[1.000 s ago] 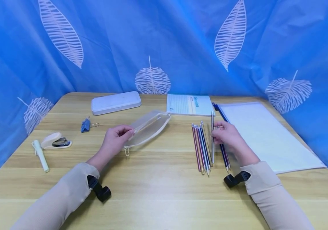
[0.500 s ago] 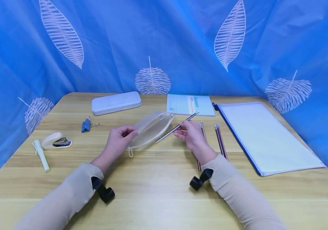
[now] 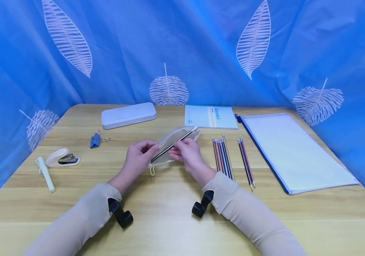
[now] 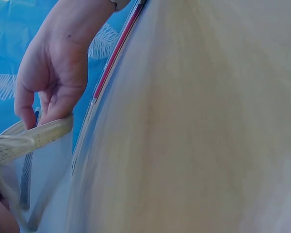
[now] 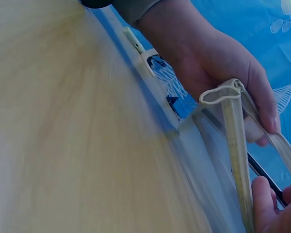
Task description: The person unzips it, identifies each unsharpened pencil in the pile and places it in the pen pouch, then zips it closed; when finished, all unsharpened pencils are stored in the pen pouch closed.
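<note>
Along the right edge of the light wooden table (image 3: 169, 220) lies a large white zip folder with blue edging (image 3: 294, 149). Mid-table, translucent mesh zip pouch with cream trim (image 3: 173, 142), mouth open, tilted up off the wood. Left hand (image 3: 139, 156) pinches its rim; right hand (image 3: 185, 153) grips a dark pencil (image 3: 173, 145), tip at the opening, seemingly only partly in. Judging by this, loading is barely begun: striped pencils (image 3: 222, 156) in two groups wait just right of the pouch, untouched.
</note>
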{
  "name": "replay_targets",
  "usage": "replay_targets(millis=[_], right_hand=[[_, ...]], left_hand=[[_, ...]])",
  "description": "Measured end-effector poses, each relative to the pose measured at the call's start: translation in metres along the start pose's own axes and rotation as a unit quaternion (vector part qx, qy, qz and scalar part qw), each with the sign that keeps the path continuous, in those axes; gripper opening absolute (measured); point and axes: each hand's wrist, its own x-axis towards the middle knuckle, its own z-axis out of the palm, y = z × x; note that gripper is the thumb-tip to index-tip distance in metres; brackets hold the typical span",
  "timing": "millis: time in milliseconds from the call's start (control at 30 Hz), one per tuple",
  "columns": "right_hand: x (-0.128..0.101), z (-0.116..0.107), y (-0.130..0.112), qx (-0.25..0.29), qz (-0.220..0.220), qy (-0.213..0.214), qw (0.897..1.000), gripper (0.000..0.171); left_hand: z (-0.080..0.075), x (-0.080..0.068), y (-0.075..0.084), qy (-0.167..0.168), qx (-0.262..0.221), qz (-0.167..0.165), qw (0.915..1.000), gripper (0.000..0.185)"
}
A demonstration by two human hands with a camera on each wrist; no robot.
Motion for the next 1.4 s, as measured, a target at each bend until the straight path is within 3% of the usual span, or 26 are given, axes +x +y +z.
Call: replay_targets(millis=[200,400,633,800,933,1133,1267,1400], right_hand=[[0.002,0.007,0.007,0.003,0.011,-0.013,1.0,0.006],[0.005,-0.002,0.008,-0.014,0.031,-0.02,0.999,0.019],[-0.003,-0.028,-0.012,-0.106,-0.001,-0.09,0.99,0.022],[-0.009,-0.057,-0.034,-0.203,-0.042,-0.134,0.969,0.025],[-0.009,-0.091,-0.05,-0.303,-0.078,-0.142,0.939,0.025],[-0.007,-0.137,-0.063,-0.415,-0.112,-0.114,0.895,0.031],[-0.005,-0.16,-0.066,-0.461,-0.112,-0.084,0.876,0.032],[-0.005,-0.174,-0.066,-0.486,-0.092,-0.077,0.866,0.036]], left_hand=[[0.003,0.0,-0.001,0.019,-0.01,0.018,0.9996,0.009],[0.003,-0.001,-0.002,0.016,-0.018,0.005,0.9997,0.011],[-0.002,-0.002,-0.003,0.012,-0.009,-0.021,0.9997,0.013],[-0.005,-0.002,-0.003,0.008,-0.005,-0.03,0.9995,0.016],[-0.008,-0.002,-0.001,0.004,0.002,-0.037,0.9993,0.016],[-0.01,-0.002,-0.002,0.0,0.009,-0.046,0.9989,0.014],[-0.01,-0.003,-0.003,0.001,0.006,-0.048,0.9988,0.013],[-0.01,-0.003,-0.005,0.003,0.008,-0.04,0.9992,0.013]])
